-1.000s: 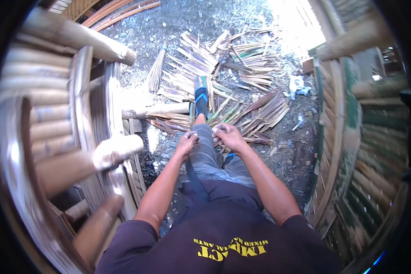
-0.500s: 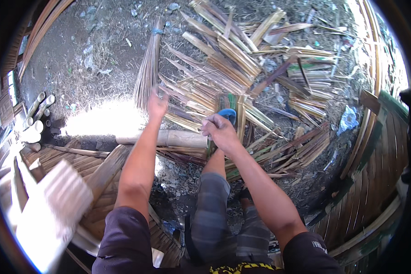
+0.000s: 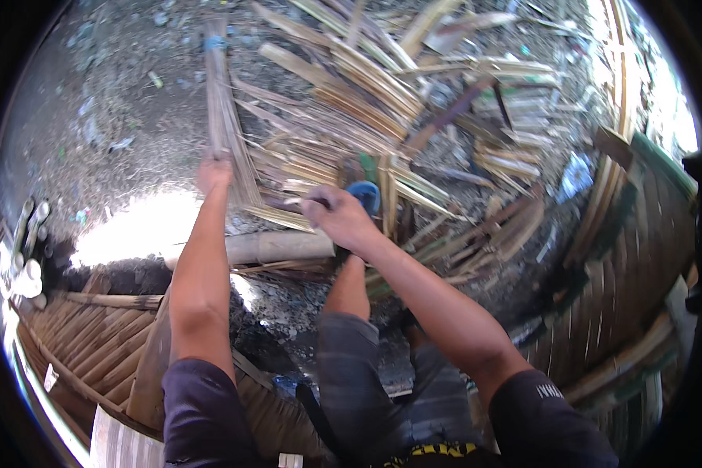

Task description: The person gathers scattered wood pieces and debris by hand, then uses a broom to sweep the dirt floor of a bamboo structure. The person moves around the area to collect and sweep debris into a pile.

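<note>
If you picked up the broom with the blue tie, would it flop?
The broom probably bends at its wide end, where thin strands spread. It might feel stiffer near the blue tie, where they bunch together.

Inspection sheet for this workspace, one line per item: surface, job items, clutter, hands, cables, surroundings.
Surface: rough earthen ground, scattered bits, bright sunlit patch at left.
Job items: stick bundle, blue tie near its far end, lying on the ground.
Clutter: dry flat strips in loose heaps; bamboo pole lying crosswise; crumpled bluish scrap at right.
Left hand: at the bundle's lower part; grip unclear.
Right hand: fingers curled, near the strips; contents unclear.
Cables: nothing seen.
Surroundings: slatted panels, one at left, one at right.
</note>
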{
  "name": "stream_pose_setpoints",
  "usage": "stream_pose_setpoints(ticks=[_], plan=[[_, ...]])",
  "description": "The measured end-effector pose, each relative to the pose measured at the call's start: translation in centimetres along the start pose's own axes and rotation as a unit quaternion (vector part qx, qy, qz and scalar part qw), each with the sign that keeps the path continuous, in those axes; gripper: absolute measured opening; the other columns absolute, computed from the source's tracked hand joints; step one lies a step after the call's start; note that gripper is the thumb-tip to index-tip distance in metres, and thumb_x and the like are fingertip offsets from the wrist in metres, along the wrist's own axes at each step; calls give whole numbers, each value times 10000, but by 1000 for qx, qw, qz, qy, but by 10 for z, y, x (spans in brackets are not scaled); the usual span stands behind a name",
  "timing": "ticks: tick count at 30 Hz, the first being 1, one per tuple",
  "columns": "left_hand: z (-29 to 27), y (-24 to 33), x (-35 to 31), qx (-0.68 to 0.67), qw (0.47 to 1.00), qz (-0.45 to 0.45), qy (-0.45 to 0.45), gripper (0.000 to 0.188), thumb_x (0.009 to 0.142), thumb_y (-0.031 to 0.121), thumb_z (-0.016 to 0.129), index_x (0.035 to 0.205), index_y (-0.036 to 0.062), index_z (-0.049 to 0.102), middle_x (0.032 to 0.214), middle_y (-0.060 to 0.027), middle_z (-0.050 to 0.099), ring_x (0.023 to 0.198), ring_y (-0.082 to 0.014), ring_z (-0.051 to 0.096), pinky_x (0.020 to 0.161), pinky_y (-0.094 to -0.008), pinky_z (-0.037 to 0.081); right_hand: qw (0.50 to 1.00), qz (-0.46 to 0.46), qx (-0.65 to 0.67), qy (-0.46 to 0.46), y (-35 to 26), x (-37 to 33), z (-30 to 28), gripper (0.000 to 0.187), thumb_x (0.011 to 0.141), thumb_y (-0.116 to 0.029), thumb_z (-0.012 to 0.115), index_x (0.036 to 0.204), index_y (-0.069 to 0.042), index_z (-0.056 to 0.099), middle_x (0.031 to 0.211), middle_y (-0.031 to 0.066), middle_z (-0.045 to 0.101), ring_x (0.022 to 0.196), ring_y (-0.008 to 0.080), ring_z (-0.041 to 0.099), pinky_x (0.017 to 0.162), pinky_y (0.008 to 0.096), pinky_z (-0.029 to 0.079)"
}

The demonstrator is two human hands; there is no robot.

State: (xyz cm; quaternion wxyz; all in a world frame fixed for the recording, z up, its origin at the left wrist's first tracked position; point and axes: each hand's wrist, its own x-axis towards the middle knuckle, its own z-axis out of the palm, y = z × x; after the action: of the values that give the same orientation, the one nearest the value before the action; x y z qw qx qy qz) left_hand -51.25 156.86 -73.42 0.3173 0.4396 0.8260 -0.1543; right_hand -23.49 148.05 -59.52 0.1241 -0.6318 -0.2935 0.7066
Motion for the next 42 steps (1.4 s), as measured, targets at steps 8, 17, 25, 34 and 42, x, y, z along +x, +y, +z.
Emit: stream_pose_setpoints(ticks=[8, 17, 25, 34, 42], plan=[[-7, 47, -182, -94, 859, 300, 403, 392, 973, 298, 550, 1189, -15, 644, 1018, -210, 629, 981, -440, 548, 897, -509, 395, 979, -174, -37, 103, -69, -129, -55, 212, 906, -157, 656, 1061, -17, 625, 931, 152, 680, 891, 265, 681, 798, 367, 533], [-60, 74, -443, -8, 807, 561, 183, 343, 802, 28, 632, 1109, 161, 705, 1013, -87, 614, 981, -298, 554, 834, -434, 430, 834, -265, -325, 359, 8, -390, -177, 743, 772, -188, 775, 1426, -142, 426, 1383, 179, 481, 1292, 364, 464, 1075, 478, 386], [-27, 52, -671, 82, 701, 706, 52, 485, 766, 95, 632, 1237, 204, 653, 1133, -50, 596, 1158, -273, 526, 1060, -448, 355, 896, -9, -413, 162, 254, -627, -216, 914, 698, -298, 830, 1467, -82, 384, 1286, 222, 579, 1255, 374, 518, 1122, 508, 320], [97, -57, -808, -127, 927, 342, 84, 531, 787, 184, 735, 1288, 88, 586, 1310, -166, 531, 1236, -364, 488, 1055, -452, 389, 977, 11, -186, 103, 385, -700, -153, 886, 794, -393, 740, 1457, 30, 332, 1185, 326, 625, 1145, 437, 608, 980, 448, 478], [198, -286, -840, -137, 990, 7, -15, 396, 861, 267, 670, 1197, 57, 652, 1235, -216, 584, 1209, -366, 530, 1050, -416, 412, 949, -21, -284, -132, 450, -642, -5, 916, 869, -485, 655, 1550, -94, 185, 1157, 356, 619, 1118, 500, 593, 981, 484, 470]])
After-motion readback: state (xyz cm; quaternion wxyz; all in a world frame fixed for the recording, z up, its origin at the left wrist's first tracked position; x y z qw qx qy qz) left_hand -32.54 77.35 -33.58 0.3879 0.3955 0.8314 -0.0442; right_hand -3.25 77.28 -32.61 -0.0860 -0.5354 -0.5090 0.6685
